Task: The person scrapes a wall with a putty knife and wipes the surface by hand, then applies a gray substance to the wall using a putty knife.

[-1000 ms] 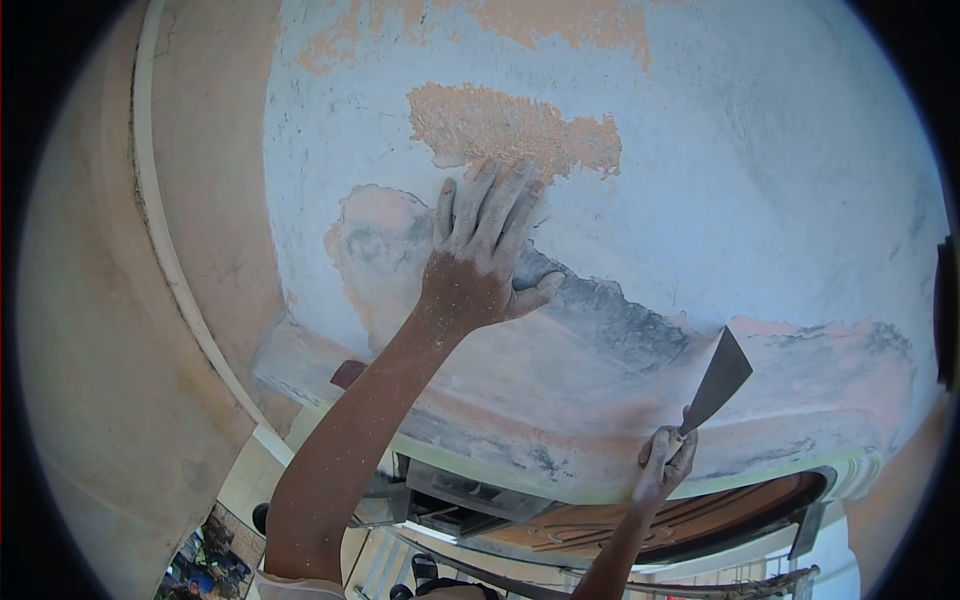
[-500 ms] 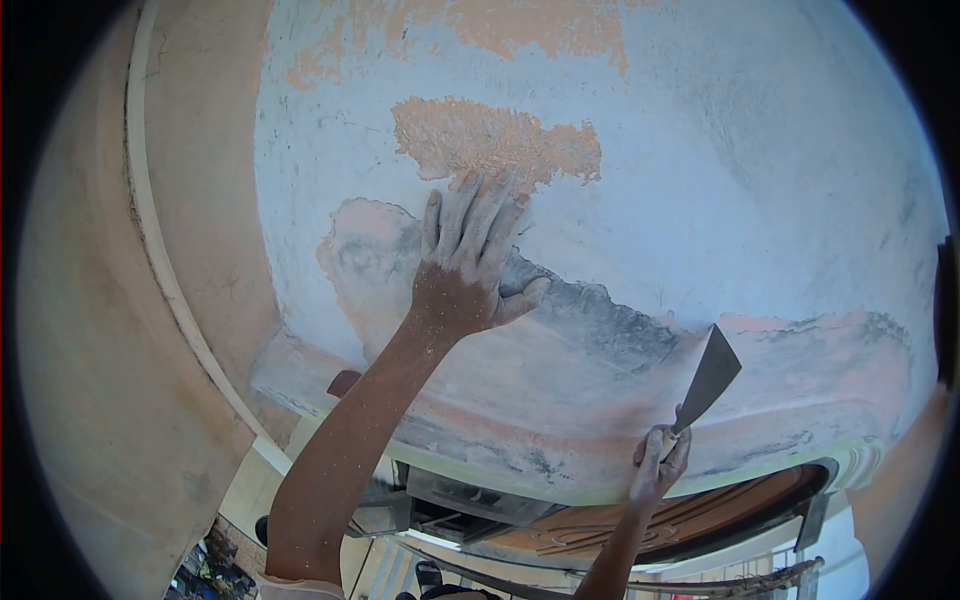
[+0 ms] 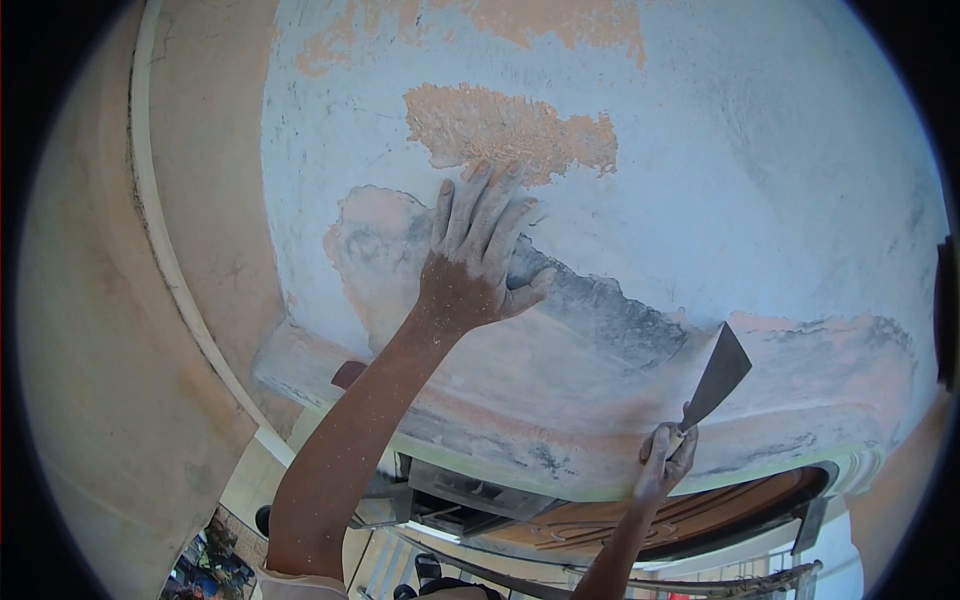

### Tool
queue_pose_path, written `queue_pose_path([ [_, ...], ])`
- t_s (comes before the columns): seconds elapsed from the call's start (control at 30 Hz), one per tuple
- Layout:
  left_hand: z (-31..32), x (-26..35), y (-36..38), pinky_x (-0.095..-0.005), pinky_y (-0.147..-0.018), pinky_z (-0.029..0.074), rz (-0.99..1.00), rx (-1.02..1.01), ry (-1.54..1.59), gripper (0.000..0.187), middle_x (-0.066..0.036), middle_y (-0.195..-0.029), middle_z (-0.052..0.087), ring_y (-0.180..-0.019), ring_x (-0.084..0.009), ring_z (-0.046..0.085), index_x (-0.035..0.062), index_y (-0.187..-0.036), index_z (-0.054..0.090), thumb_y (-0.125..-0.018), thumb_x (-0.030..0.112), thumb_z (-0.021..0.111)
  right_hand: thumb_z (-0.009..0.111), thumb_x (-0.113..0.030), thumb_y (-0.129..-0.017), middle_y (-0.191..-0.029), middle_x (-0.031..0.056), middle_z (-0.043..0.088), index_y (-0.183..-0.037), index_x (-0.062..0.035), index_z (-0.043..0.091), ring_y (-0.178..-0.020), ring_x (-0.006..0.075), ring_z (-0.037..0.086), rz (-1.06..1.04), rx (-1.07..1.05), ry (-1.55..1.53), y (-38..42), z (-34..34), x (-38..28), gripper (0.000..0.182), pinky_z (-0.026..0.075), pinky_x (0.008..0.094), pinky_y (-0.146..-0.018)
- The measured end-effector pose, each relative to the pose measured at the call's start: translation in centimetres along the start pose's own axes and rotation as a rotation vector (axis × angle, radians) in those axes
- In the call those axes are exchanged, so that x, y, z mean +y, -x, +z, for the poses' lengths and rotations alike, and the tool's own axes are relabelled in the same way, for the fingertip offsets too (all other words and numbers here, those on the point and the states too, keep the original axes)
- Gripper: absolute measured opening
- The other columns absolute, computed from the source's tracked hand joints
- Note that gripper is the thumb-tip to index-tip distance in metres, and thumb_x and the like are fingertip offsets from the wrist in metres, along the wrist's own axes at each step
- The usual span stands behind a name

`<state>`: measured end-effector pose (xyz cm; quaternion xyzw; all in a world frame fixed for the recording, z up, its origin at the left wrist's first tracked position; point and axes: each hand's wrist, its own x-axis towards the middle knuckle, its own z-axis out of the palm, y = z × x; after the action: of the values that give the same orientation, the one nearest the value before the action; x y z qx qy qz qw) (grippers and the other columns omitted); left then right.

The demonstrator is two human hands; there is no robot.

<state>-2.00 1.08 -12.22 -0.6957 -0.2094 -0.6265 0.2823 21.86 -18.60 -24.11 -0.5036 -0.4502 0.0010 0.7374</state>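
My left hand (image 3: 478, 240) lies flat on the wall (image 3: 690, 200), fingers spread and coated in pale dust. Its fingertips reach the lower edge of a peach-coloured patch (image 3: 510, 130) where the white coat has come off. Under the palm and thumb runs a bare grey patch (image 3: 600, 310) with a ragged edge. Lower on the right, my right hand (image 3: 668, 460) is wrapped round the handle of a putty knife (image 3: 720, 375). The wide metal blade points up, in front of the lower wall. Dust covers this hand too.
A curved ledge (image 3: 500, 440) runs along the wall's bottom, above an arched wooden panel (image 3: 640, 520). On the left a pale trim strip (image 3: 180, 290) follows the side wall. Poles (image 3: 700, 587) stretch across at the bottom right, and cluttered items (image 3: 210, 570) lie far below.
The wall shifts slightly right and up in view. My left hand stays spread at the peach patch, and my right hand keeps its hold on the putty knife.
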Motion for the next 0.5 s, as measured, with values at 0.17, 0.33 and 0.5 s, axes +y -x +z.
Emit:
queue_pose_path([
  [0.17,-0.09,-0.29,0.29,-0.0627,-0.101,0.027,0.029,-0.011,-0.021,0.052,-0.02,-0.138,0.042,-0.13,-0.0418,0.035,0.0086,-0.118,0.055,-0.078,0.042,0.062,0.053,-0.01,-0.092,-0.075,0.0005,0.048,-0.128,-0.0008,0.044,-0.054,0.0045,0.042,-0.005,0.007,-0.037,0.06,0.18,-0.37,0.039,0.032,0.0194,-0.045],
  [0.33,0.03,-0.43,0.44,-0.0614,-0.102,0.028,0.05,0.017,0.013,0.051,-0.02,-0.138,0.043,-0.129,-0.0412,0.036,0.0077,-0.118,0.056,-0.078,0.038,0.063,0.054,-0.01,-0.092,-0.077,0.0012,0.048,-0.128,-0.0005,0.044,-0.053,0.0046,0.041,-0.014,0.011,-0.021,0.06,0.18,-0.35,0.038,0.033,0.0199,-0.045],
  [0.5,0.37,-0.74,0.7,-0.0613,-0.102,0.027,0.034,0.064,0.081,0.057,-0.023,-0.136,0.043,-0.128,-0.0428,0.037,0.0019,-0.121,0.047,-0.079,0.036,0.063,0.053,-0.009,-0.092,-0.076,0.0011,0.047,-0.127,-0.0001,0.045,-0.053,0.0048,0.04,0.013,0.012,-0.023,0.07,0.22,-0.65,0.038,0.033,0.0203,-0.045],
])
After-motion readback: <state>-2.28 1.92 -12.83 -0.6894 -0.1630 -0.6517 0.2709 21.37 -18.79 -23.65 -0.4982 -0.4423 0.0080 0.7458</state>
